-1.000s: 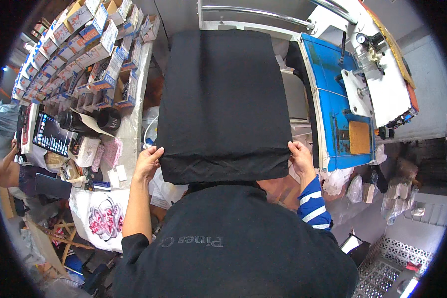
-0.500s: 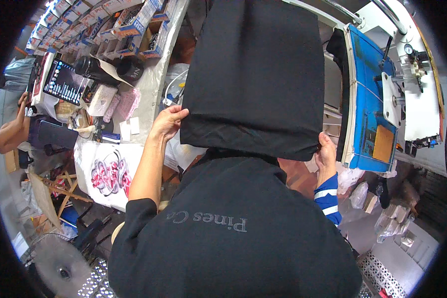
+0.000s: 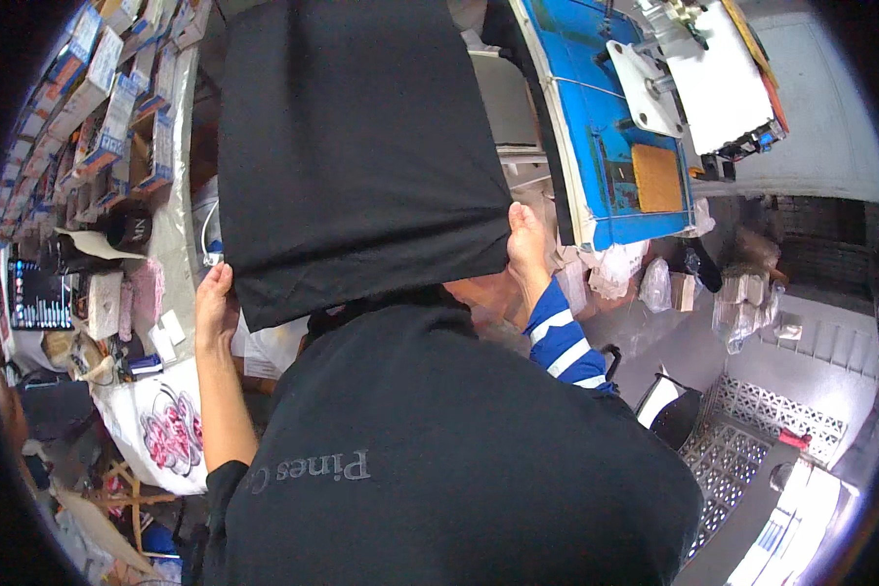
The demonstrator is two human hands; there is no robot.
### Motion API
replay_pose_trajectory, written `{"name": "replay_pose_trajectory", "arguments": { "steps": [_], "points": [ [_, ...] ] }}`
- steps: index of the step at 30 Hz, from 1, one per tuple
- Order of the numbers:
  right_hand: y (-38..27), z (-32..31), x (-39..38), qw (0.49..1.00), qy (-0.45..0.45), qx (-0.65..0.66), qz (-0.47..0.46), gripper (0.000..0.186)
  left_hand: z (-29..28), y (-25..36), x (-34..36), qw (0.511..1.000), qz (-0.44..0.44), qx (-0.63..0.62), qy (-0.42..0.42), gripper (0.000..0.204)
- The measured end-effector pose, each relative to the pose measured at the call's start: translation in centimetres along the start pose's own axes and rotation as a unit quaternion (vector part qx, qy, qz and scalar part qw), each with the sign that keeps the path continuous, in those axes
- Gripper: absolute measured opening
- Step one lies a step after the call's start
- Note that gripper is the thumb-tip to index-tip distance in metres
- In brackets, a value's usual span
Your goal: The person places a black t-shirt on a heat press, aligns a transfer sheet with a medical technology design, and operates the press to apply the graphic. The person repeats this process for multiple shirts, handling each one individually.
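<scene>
Someone grips black cloth (image 3: pixel 361 146) two-handed.
Left hand (image 3: pixel 215 301) pinches its left edge, right hand (image 3: pixel 527 244) its right, by the near corners.

One held black cloth (image 3: pixel 356 137), one lit screen (image 3: pixel 39 293)

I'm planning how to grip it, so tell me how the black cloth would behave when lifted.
The black cloth would likely flop, since soft wrinkles cross its near end. It probably bunches easily where pinched: creases run toward the right hand. Rolling seems unlikely, as it lies broad and mostly flat.
</scene>
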State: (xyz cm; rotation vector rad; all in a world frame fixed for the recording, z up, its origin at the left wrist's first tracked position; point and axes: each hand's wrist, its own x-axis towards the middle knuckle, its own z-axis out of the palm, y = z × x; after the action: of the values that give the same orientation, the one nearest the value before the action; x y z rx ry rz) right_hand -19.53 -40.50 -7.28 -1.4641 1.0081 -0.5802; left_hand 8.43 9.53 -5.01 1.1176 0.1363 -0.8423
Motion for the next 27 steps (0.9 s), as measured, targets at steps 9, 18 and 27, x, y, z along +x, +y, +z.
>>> {"name": "replay_pose_trajectory", "arguments": {
  "steps": [9, 18, 27],
  "points": [
    [-1.0, 0.0, -1.0, 0.966, -0.017, -0.256, -0.028, 0.047, 3.2, -4.9, -0.8, 0.816, 0.204, 0.463, 0.279, 0.036],
    [-2.2, 0.1, 1.1, 0.911, -0.203, 0.222, 0.283, 0.063, 1.5, -4.2, 0.9, 0.99, -0.053, -0.085, 0.099, 0.071],
    [-13.4, 15.9, 24.5, 0.945, -0.24, 0.174, 0.136, 0.076, 5.9, 13.5, 26.9, 0.989, -0.003, -0.082, -0.125, 0.095]
  ]
}}
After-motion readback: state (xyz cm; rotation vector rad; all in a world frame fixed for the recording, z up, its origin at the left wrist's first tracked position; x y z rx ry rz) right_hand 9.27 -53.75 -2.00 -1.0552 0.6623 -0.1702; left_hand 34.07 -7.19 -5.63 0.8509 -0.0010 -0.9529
